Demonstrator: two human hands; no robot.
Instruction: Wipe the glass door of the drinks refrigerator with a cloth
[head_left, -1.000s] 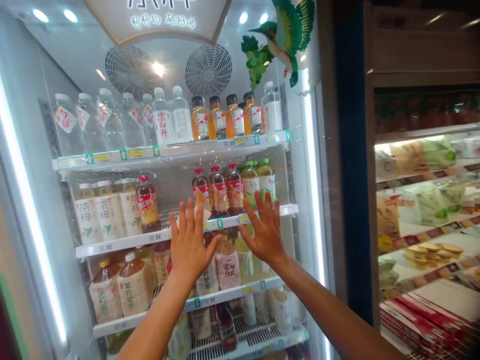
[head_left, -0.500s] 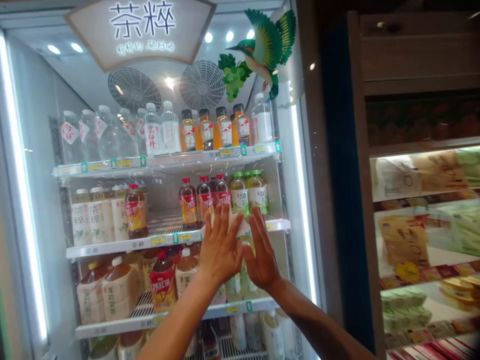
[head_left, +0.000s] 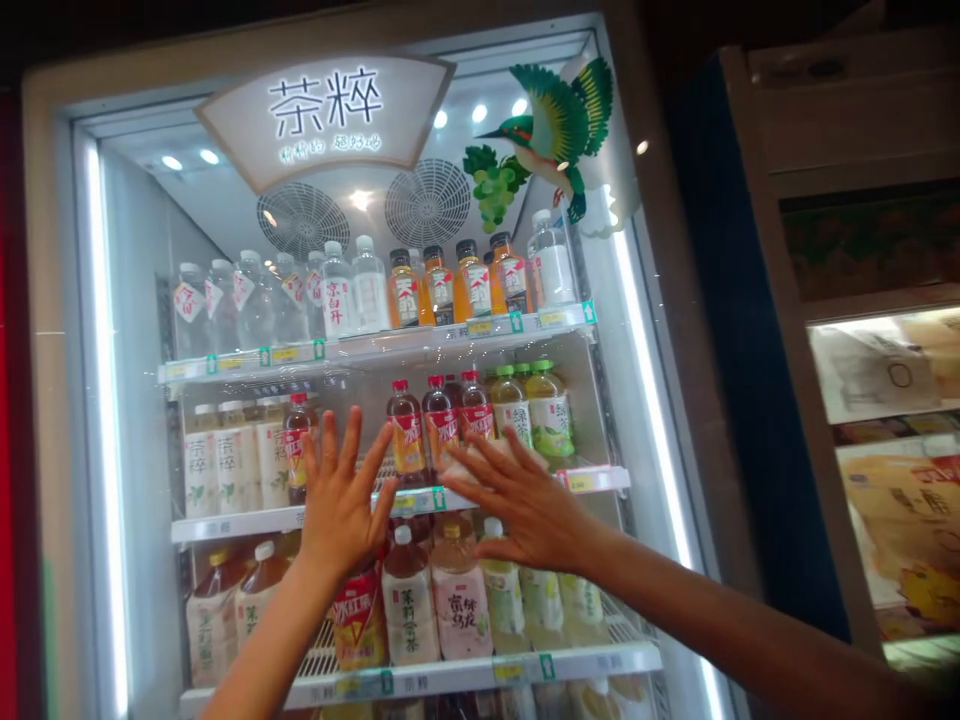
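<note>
My left hand is raised in front of the lit glass-fronted drinks fridge, fingers spread and holding nothing. To its right, my right hand reaches across with its fingers stretched out and tilted leftward. A pale, flat patch like a cloth or tissue shows behind the right fingers; its kind is unclear. Behind the hands stand red-capped iced tea bottles and green-capped green tea bottles on the middle shelf. Whether either palm touches the glass I cannot tell.
Clear bottles and orange drink bottles line the top shelf. Larger tea bottles fill the lower one. A fan-shaped sign and a bird sticker are above. Packaged goods sit on shelves at the right.
My hands, close together before, have moved apart: the left hand leftward, the right forearm swung lower and flatter. The view has shifted so the fridge appears lower and further right.
</note>
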